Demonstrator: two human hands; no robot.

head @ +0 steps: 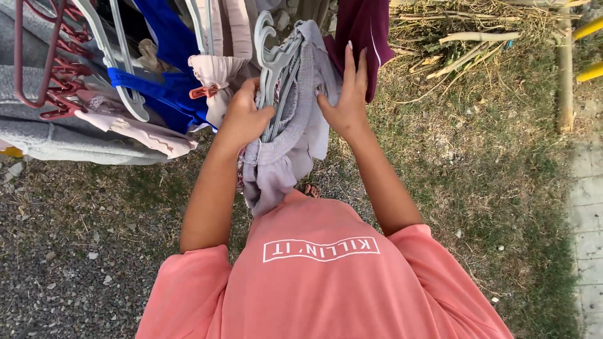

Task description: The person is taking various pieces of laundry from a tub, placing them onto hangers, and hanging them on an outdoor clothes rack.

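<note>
Person wears a salmon-pink short-sleeve T-shirt [320, 282] with a white boxed text print across the front. Sleeves end above the elbows; forearms bare. Left hand [244, 116] and right hand [347, 94] bare, no gloves, long nails on the right. Sandalled toes [309, 189] just visible.

- your left hand [244, 116] is raised in front of your chest, fingers curled into a closed grasp, knuckles turned up toward the camera.
- your left forearm runs bare from the elbow up to the wrist, nearly straight.
- your right hand [347, 94] is held flat, fingers extended and close together, pointing away from you.
- your right forearm angles inward, so both wrists stand near each other.
</note>
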